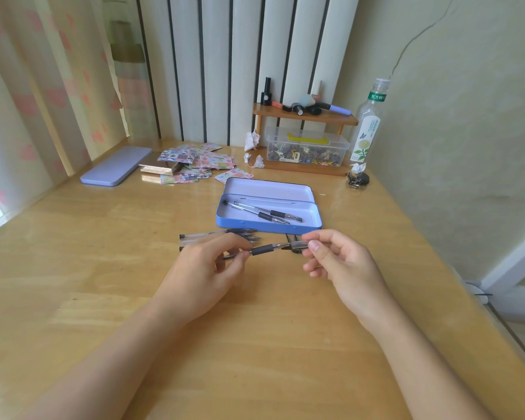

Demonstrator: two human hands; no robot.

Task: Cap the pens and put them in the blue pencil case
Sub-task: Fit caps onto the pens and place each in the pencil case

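Note:
An open blue pencil case [243, 224] lies on the wooden desk, with two capped pens [267, 213] inside. Just in front of it, my left hand [205, 268] grips a clear pen with a black grip [262, 249] by its barrel. My right hand [337, 259] pinches a clear cap [299, 244] at the pen's tip end. Uncapped pens [219, 236] lie on the desk behind my left hand, partly hidden by it. A loose cap [291, 237] lies near my right thumb.
A lilac tin lid [115, 166] and a spread of patterned cards [200, 162] lie at the back left. A small wooden shelf [306, 115] with a clear box [306, 150] stands at the back, a bottle [367, 122] beside it. A wall runs along the right.

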